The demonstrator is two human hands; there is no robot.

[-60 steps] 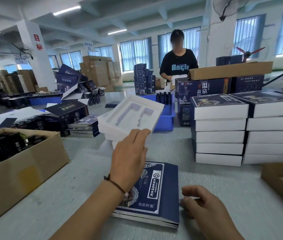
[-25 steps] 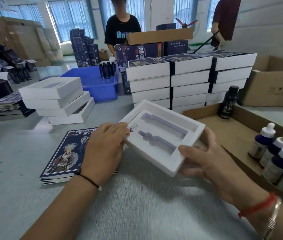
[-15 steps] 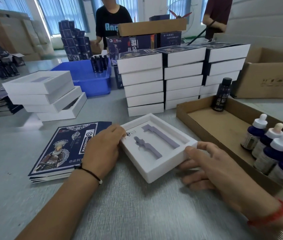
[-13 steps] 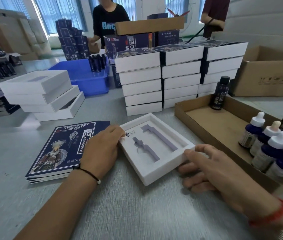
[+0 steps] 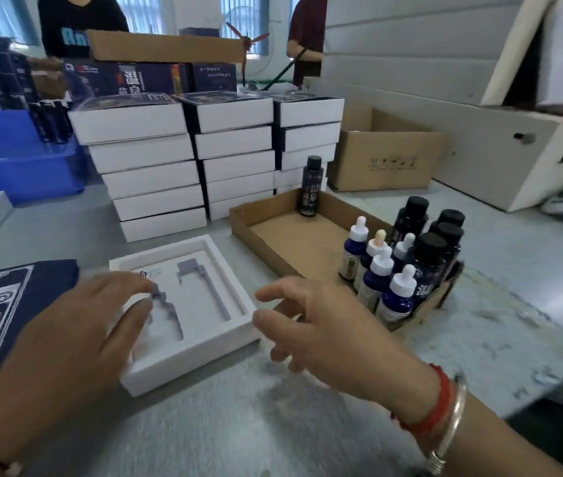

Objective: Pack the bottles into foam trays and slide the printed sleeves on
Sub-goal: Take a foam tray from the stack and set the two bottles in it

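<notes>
A white foam tray with two empty bottle-shaped cut-outs lies flat on the grey table in front of me. My left hand hovers over its left side, fingers relaxed, holding nothing. My right hand is just right of the tray with spread fingers, empty, between the tray and the bottles. Several blue dropper bottles and dark black-capped bottles stand in a shallow cardboard tray. One dark bottle stands alone at its far end. A stack of printed blue sleeves lies at the left.
Three stacks of sleeved white boxes rise behind the foam tray. A blue plastic bin sits at the far left, a cardboard box at the back right. Two people stand beyond the stacks.
The foam tray was set down flat on the table and both hands let go of it. My right hand has lifted off the tray's right edge and moved toward the bottles. The view swung right.
</notes>
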